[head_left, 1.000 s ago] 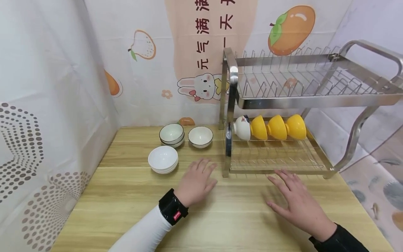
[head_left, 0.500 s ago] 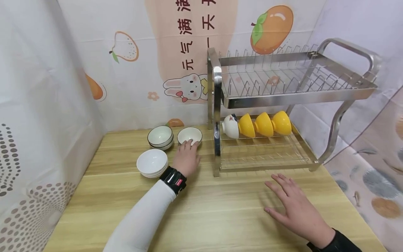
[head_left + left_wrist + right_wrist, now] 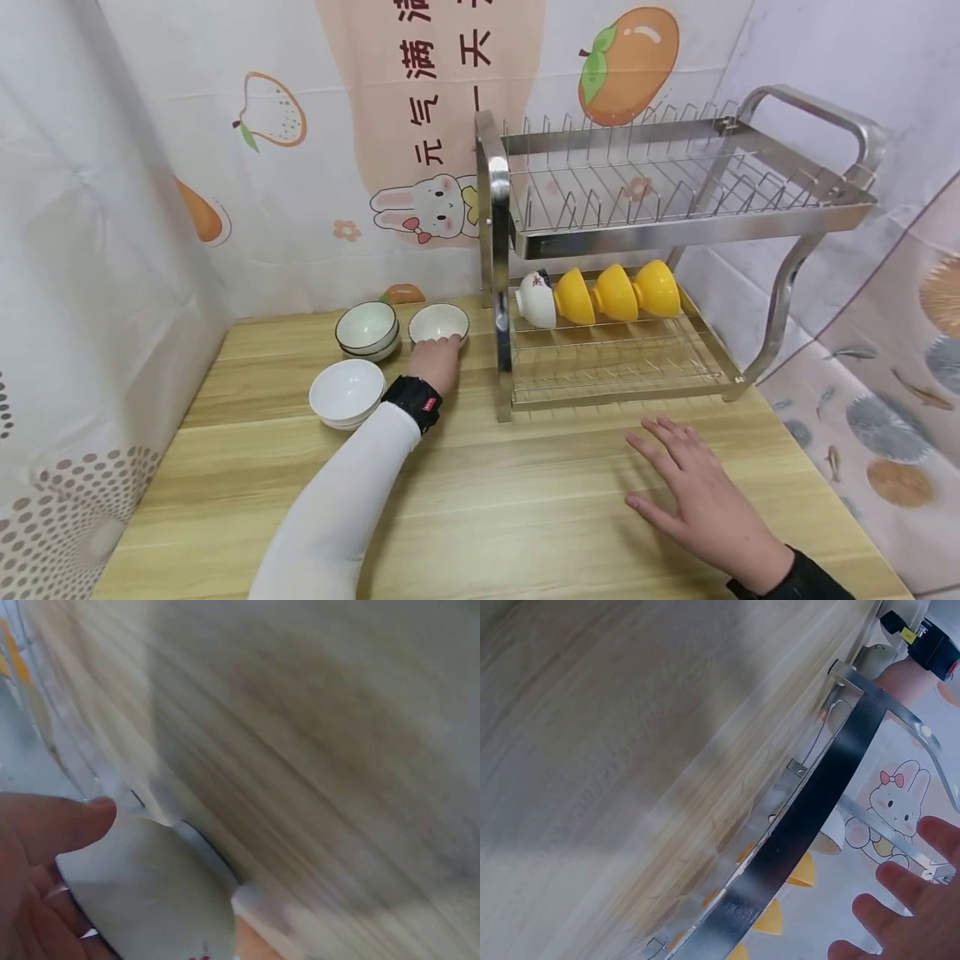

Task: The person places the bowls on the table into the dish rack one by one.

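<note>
My left hand (image 3: 435,364) grips the near rim of a cream bowl with a dark edge (image 3: 438,320), standing at the back of the table just left of the rack. In the left wrist view the thumb (image 3: 79,825) lies over the rim of this bowl (image 3: 154,889), while the other fingers are partly hidden behind its side. My right hand (image 3: 697,498) hovers over the table in front of the rack, fingers spread and holding nothing. The right wrist view also shows this hand (image 3: 915,907) with its fingers apart.
Stacked pale bowls with dark rims (image 3: 367,327) and stacked white bowls (image 3: 347,390) stand left of my left hand. A two-tier metal dish rack (image 3: 693,232) fills the back right. On its lower tier, a white bowl (image 3: 537,300) and three yellow bowls (image 3: 615,293) lie sideways.
My left hand has moved forward and left to the cream bowl, and its fingers have closed on the rim. The head view has shifted rightward. My right hand stays nearly still.
</note>
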Demonstrator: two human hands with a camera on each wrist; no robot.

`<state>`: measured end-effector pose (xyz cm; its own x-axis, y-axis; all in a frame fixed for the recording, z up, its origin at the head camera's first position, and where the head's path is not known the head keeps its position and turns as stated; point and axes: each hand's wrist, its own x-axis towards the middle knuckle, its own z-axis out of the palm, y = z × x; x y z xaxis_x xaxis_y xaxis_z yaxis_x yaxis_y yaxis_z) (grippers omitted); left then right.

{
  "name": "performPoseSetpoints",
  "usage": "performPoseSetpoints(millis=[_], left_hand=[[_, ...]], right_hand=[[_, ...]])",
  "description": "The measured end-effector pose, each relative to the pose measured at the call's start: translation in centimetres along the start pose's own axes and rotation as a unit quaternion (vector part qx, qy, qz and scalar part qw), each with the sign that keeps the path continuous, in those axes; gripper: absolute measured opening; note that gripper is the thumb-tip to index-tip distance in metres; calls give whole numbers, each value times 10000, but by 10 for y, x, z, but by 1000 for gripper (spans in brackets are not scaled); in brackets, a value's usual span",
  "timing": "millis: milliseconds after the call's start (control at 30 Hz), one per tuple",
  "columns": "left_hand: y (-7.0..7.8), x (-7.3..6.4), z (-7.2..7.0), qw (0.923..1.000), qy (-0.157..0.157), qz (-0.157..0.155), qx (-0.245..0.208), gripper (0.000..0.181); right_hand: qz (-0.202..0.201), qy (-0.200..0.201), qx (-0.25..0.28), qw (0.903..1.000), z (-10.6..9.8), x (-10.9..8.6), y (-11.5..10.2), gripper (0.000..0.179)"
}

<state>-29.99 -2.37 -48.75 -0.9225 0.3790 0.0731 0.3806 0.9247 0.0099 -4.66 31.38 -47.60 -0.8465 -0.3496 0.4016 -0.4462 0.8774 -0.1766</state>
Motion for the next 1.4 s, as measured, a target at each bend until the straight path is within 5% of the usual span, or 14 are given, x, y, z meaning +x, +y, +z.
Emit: performPoseSetpoints(millis=[300, 667, 1133, 1400], left_hand=[[-14, -4, -5, 9998, 188, 16, -28, 18], [-16, -29, -11, 9995, 230, 223, 84, 16], [-7, -83, -5, 9972, 90, 742, 65, 22], [-8, -133, -6, 9928, 417, 1126, -6, 17]], right_hand=[[-147, 112, 78, 9998, 2, 3, -9, 59], [-126, 22, 134, 9998, 3, 9, -18, 54], [-296, 36, 191, 9994, 2, 18, -33, 52], [-519, -8, 231, 9984, 4, 29, -43, 53]])
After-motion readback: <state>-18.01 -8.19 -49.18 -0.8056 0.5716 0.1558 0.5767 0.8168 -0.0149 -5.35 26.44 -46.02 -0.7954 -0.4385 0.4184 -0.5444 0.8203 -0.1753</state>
